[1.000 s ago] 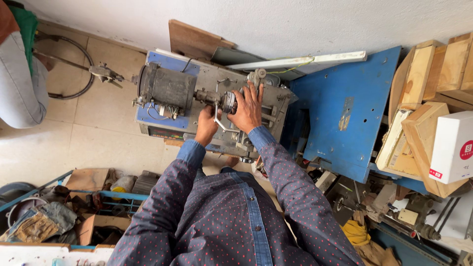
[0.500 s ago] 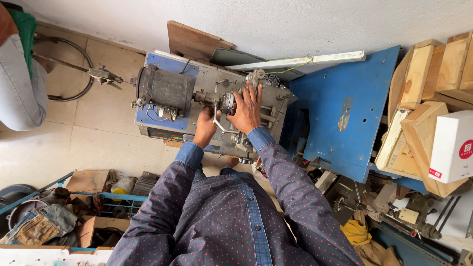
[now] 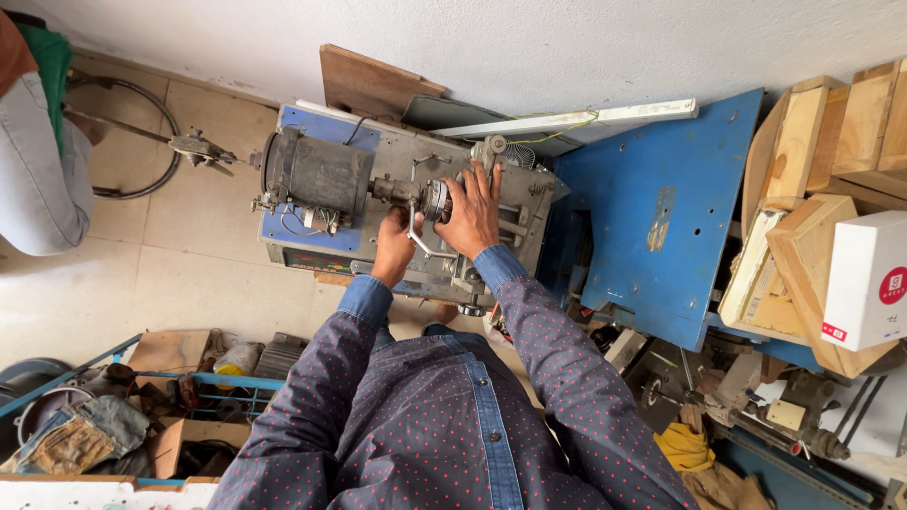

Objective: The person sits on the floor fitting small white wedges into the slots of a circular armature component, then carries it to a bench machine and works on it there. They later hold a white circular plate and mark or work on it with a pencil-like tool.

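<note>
Overhead, person in a dotted dark shirt with denim cuffs leans over a grey metal machine (image 3: 416, 222) that sits on the tiled floor (image 3: 189, 255) against the white wall. Left hand (image 3: 395, 244) is curled shut around the machine's spindle area just below the shaft; what exactly it grips is hidden by the fingers. Right hand (image 3: 472, 212) lies spread, fingers fanned, palm down on the round chuck (image 3: 435, 200) and the machine body beside it. A bent metal crank handle (image 3: 423, 244) sits between the two hands, touching or nearly touching both. Dark cylindrical motor (image 3: 316, 179) is mounted on the machine's left end, well clear of both hands, wires hanging below it. Blue metal panel (image 3: 661, 217) stands just right of the machine. Wooden crates (image 3: 822, 151) and a white box (image 3: 864, 283) stacked far right. Another person's grey trouser leg (image 3: 38, 170) at left edge. Blue-framed rack of scrap parts (image 3: 142, 397) lower left.
</note>
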Demonstrator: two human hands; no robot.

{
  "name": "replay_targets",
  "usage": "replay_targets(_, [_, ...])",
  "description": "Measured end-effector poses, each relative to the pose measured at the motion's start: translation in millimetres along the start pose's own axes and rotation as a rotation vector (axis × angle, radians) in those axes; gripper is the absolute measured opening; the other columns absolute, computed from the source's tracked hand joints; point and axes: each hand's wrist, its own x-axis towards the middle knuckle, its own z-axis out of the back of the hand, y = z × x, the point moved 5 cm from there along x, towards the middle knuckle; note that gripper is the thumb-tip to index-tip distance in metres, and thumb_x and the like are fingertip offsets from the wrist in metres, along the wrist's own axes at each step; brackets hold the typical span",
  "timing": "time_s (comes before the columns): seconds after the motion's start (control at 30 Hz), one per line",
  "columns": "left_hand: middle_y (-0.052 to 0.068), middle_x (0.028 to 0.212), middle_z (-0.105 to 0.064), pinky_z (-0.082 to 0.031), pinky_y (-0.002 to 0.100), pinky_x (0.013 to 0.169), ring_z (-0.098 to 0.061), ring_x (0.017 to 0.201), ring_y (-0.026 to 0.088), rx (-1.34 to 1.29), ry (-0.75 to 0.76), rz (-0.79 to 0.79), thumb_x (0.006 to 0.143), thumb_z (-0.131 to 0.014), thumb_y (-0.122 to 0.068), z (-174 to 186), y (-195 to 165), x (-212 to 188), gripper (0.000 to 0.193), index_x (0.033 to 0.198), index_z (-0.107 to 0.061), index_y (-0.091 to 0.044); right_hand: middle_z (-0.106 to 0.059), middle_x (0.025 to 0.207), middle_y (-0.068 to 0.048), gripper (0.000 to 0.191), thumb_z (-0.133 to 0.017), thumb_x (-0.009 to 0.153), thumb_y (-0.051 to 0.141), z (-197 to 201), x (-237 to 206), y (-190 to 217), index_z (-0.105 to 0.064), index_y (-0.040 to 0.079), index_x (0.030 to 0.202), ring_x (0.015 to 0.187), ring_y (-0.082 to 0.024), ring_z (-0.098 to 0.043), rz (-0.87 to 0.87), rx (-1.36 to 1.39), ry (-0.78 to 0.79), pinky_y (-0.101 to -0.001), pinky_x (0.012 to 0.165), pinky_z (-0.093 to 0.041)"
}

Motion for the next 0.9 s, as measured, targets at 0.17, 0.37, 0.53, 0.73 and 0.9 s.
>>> replay_targets(0.17, [0.006, 0.076, -0.064, -0.046, 0.033, 0.062, -0.049, 0.069, 0.011, -0.063, -0.028, 0.052, 0.1, -0.069, -0.03, -0.2, 0.6, -0.2, 0.037, 0.095, -0.064, 0.006, -0.055, 0.132, -0.022, 0.073, -0.087, 0.054, 0.026, 0.2, -0.2, 0.5, -0.068, 0.008, 0.122, 0.146, -0.039, -0.033, -0.002, 0.008, 0.008, -0.0592, 0.127, -0.001])
replay_targets(0.37, [0.006, 0.075, -0.064, -0.046, 0.032, 0.061, -0.051, 0.067, 0.011, 0.006, -0.03, 0.02, 0.101, -0.067, -0.031, 0.2, -1.1, -2.9, 0.038, 0.094, -0.064, 0.007, -0.056, 0.131, -0.021, 0.072, -0.087, 0.056, 0.026, 0.0, -0.4, -0.3, -0.068, 0.009, 0.123, 0.147, -0.039, -0.033, -0.022, 0.018, 0.023, -0.0588, 0.129, -0.002])
replay_targets(0.53, [0.005, 0.077, -0.062, -0.046, 0.031, 0.061, -0.051, 0.069, 0.01, -0.114, -0.014, 0.023, 0.1, -0.067, -0.026, -3.3, 1.0, -2.7, 0.033, 0.093, -0.062, 0.006, -0.055, 0.131, -0.023, 0.074, -0.088, 0.055, 0.027, 0.8, 0.1, -0.7, -0.067, 0.007, 0.122, 0.146, -0.04, -0.033, -0.013, 0.007, 0.012, -0.06, 0.127, -0.002])
replay_targets(0.73, [0.002, 0.074, -0.06, -0.045, 0.03, 0.059, -0.05, 0.067, 0.009, -0.169, -0.009, 0.044, 0.1, -0.068, -0.028, -2.6, 2.6, -2.7, 0.033, 0.09, -0.059, 0.003, -0.055, 0.131, -0.023, 0.073, -0.088, 0.055, 0.026, 0.8, -0.5, -0.7, -0.067, 0.007, 0.123, 0.145, -0.041, -0.033, -0.004, 0.004, 0.013, -0.0606, 0.127, -0.002])
replay_targets(0.9, [0.006, 0.07, -0.06, -0.044, 0.032, 0.059, -0.048, 0.065, 0.011, 0.057, -0.06, 0.06, 0.102, -0.067, -0.033, -0.8, 5.8, -2.7, 0.04, 0.086, -0.061, 0.003, -0.056, 0.13, -0.022, 0.071, -0.087, 0.056, 0.024, 1.4, -0.8, -0.5, -0.067, 0.007, 0.122, 0.146, -0.04, -0.033, -0.005, 0.02, 0.003, -0.0604, 0.128, -0.003])
